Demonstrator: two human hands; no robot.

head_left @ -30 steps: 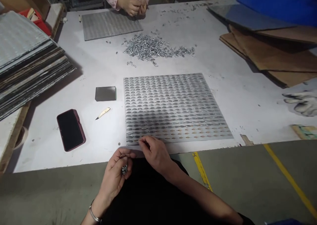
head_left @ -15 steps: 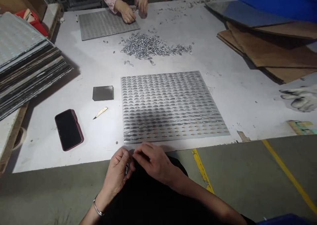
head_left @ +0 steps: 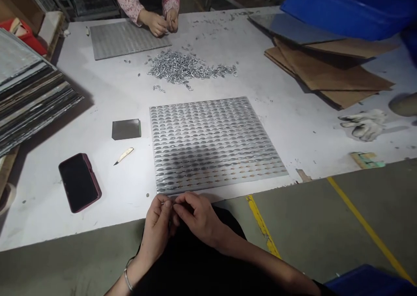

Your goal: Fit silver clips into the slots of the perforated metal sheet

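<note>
My left hand (head_left: 159, 224) is closed in front of the table's near edge, thumb against its fingers. Beside it, my right hand (head_left: 198, 215) is pinched, its fingertips meeting those of the left. Whatever lies between the fingertips is too small to make out. Just beyond both hands lies a flat panel (head_left: 211, 142) with many rows of small silvery leaf-shaped pieces; orange-brown marks show along its near rows. Past the panel is a loose pile of silvery pieces (head_left: 177, 66).
A phone (head_left: 80, 182), a dark block (head_left: 126, 129) and a small knife (head_left: 124, 156) lie left. Stacked panels (head_left: 29, 96) stand farther left. Cardboard (head_left: 329, 70), gloves (head_left: 365, 124) and a blue bin (head_left: 345, 9) are right. Across the table, a person's hands work above another panel (head_left: 127, 40).
The view has shifted, so the table items appear farther left. My hands have come closer together at the fingertips. The other person's hands have also come together.
</note>
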